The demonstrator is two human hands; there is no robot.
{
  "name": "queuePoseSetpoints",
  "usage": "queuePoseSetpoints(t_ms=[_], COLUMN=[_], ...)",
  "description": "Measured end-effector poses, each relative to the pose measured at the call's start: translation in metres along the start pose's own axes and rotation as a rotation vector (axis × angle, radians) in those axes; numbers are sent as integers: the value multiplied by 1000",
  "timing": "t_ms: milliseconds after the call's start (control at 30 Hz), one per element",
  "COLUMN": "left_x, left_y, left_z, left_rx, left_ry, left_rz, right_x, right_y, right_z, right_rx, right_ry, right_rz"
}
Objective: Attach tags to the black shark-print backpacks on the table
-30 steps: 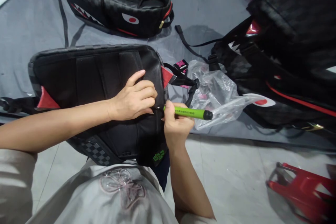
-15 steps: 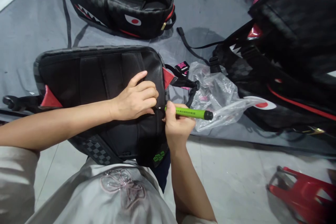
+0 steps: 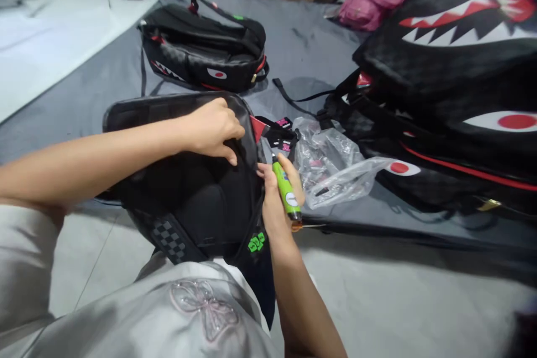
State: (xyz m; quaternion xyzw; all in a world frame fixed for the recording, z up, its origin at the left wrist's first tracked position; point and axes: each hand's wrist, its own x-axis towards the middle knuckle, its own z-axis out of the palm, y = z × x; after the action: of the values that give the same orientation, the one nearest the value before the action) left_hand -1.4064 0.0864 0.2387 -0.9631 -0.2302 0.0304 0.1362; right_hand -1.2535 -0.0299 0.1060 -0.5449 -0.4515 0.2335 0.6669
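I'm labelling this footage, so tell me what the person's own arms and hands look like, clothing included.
The left hand and right hand are ungloved, with no watch visible. The left sleeve is pale grey and about elbow-length; the right sleeve is out of view.

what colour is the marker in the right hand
The marker in the right hand is bright green with a black end; it shows in the head view.
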Motion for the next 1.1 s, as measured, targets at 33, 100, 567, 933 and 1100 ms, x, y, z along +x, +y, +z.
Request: queuePoseSetpoints(t_ms=[33,100,567,933,1100], left_x=[-5,-19,-84,-28,-38], left_y=[11,42,78,26,43], left_z=[-15,-48,-38,29,28], left_rx=[-12,-23,-40,-97,70], left_ry=[22,75,150,-131,-81], left_rz=[-29,-97,-411,-275,-239], right_x=[-5,-13,-15,-28,-17], right_y=[-8,-29,-26,-4,2], right_z=[0,-4,-13,-15,-19], right_rx=[-24,-78,-127,-249,-165], right_ry=[9,27,-271,-475,-481], right_rz=[-97,-304,-917,-756,-375])
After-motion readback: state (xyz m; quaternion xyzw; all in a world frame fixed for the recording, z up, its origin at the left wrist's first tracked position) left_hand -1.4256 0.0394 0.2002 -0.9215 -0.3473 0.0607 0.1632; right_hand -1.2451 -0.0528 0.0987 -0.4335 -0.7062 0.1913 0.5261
